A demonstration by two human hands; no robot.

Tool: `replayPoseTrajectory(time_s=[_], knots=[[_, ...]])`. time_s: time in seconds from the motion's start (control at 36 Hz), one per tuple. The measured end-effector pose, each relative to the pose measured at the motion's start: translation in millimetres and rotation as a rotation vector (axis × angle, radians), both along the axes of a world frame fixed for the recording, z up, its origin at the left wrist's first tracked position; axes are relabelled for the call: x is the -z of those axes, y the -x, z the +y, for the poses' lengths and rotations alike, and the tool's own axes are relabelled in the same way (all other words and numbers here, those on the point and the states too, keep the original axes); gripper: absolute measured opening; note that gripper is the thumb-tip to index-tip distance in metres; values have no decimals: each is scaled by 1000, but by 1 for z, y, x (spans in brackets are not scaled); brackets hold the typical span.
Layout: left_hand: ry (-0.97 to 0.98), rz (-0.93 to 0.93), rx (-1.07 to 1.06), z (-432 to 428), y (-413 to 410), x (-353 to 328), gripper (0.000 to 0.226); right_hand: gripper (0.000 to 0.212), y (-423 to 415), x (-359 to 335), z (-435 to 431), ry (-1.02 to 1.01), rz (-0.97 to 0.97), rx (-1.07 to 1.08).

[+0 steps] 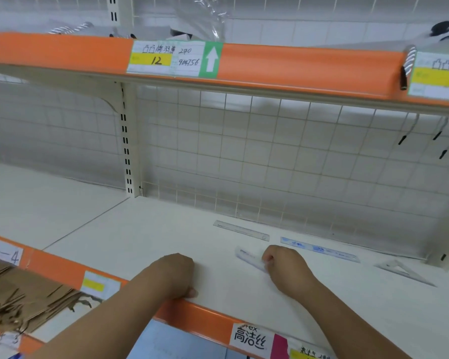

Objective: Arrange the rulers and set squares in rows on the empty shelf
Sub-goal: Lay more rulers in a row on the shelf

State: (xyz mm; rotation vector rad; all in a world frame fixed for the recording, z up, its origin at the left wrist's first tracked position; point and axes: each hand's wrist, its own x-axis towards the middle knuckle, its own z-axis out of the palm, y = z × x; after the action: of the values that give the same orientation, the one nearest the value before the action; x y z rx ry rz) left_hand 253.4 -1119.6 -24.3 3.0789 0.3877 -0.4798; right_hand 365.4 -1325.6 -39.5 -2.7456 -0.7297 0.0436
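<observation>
Gripping the white ruler [245, 256] by its near end in the right hand [283, 264], fingers curled, flat on the shelf [145, 244]. Lengthwise slanting away leftward from that hand. Beyond that hand, clear ruler [241, 231] and blue ruler [319, 249]; rightward, set square [405, 272]. Leftward, left hand [176, 275], farther off, fingers hidden: cannot tell.

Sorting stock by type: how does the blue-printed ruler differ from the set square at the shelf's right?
The blue-printed ruler is a long strip with blue markings; the set square is a clear triangle. The ruler lies nearer the wire back, the set square farther right and forward. Both lie flat on the shelf, untouched.
</observation>
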Motion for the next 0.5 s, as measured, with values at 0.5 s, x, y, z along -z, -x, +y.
replayPoseTrajectory(time_s=[0.5], knots=[[45, 5, -35, 2, -2, 2, 46, 27, -53, 9, 57, 1, -135, -69]])
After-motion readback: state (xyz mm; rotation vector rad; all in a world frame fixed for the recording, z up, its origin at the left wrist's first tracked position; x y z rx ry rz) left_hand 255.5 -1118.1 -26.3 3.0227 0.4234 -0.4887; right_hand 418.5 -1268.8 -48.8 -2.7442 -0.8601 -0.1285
